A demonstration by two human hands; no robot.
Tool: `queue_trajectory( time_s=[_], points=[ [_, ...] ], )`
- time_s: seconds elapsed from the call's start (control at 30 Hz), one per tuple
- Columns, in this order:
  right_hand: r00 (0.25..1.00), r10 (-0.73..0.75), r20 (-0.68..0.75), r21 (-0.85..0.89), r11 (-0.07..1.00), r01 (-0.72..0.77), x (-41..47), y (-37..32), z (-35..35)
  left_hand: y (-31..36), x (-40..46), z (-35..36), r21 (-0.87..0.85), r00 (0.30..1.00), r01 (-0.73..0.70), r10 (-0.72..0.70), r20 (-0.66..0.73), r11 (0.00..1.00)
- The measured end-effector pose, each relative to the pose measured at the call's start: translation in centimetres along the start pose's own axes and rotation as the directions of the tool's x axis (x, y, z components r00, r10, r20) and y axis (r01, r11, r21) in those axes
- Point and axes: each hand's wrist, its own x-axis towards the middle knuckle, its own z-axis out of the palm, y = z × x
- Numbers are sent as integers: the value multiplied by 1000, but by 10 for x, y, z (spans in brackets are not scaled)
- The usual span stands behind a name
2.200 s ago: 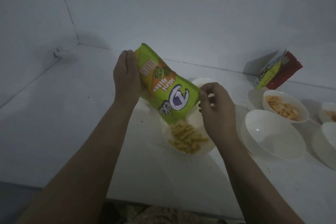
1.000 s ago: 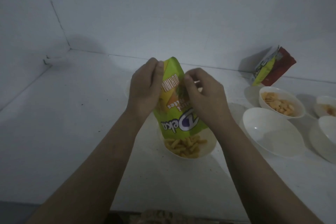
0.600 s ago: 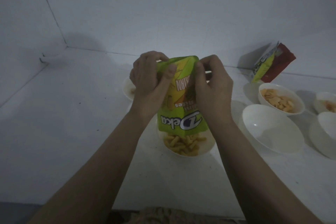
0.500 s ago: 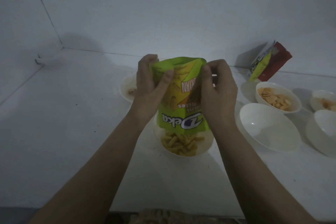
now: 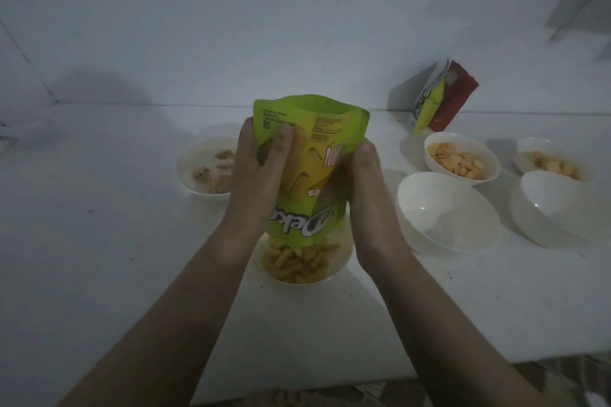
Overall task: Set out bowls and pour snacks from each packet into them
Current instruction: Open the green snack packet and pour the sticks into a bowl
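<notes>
I hold a green snack packet upside down, its mouth pointing down over a white bowl of yellow stick snacks. My left hand grips the packet's left side, thumb across its front. My right hand grips its right side. The packet hides the bowl's far part. An empty white bowl stands to the right.
A bowl with pale snack pieces sits at the left. Two bowls of orange crackers and another white bowl are at the right. Green and red packets lean on the back wall. The table's front edge runs near the bottom.
The packet has gone from tilted to standing straight upside down over the bowl. Both hands shifted to its sides, and my view moved closer and left.
</notes>
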Motion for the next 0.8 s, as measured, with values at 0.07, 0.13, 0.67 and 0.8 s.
queue_trajectory(
  time_s=[0.07,0.13,0.67,0.8],
  points=[
    [999,-34,-40,13,999,35,1,-1,-2,1,1,0,-32,1000,-14,14,14,999],
    [1000,-16,1,43,999,16,3,-2,-3,3,2,-2,-62,1000,-4,6,30,998],
    [999,-33,0,222,974,32,16,-21,-5,-5,12,-27,-106,987,131,-120,106,986],
    [997,-68,-41,278,958,77,22,-26,-6,-14,12,-41,6,944,211,-205,257,978]
  ],
)
